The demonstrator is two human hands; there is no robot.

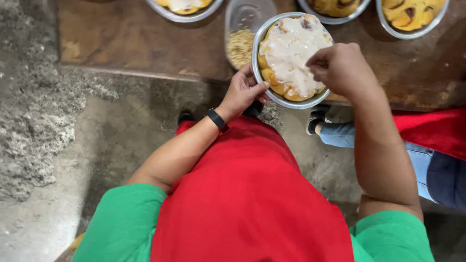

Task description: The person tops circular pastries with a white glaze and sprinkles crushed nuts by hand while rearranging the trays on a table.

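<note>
My left hand pinches the near rim of the foil pan of iced rolls at the desk edge. Right hand hovers over it, fingers bunched, maybe sprinkling. The pan's probably light and bendy with sticky icing, so grip the rim.

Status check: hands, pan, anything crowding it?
Left hand grips the round foil pan by its rim. Right hand pinched over white icing. Clear tub of crumbs touches the pan's left side.
</note>
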